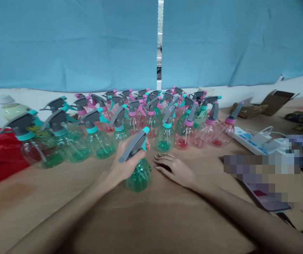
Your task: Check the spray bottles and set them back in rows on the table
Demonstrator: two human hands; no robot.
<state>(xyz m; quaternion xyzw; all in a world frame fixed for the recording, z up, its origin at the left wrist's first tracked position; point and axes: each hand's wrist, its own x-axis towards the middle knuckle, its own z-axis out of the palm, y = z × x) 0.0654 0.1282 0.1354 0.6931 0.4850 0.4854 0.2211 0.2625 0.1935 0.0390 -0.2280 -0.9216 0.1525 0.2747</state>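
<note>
My left hand is wrapped round the neck and grey trigger head of a green spray bottle, near the middle of the table. The bottle looks upright, with its trigger lever angled toward me; fingers hide part of its collar. Just to the right, my right hand rests on the tabletop, fingers stretched out and holding nothing. Beyond both hands stand several rows of spray bottles. A green bottle and a pink bottle are the closest to my right fingertips.
A red plastic bag and a white-capped bottle are at the left. To the right are a power strip with cables, a partly pixelated phone and an open cardboard box. A blue cloth hangs behind the table.
</note>
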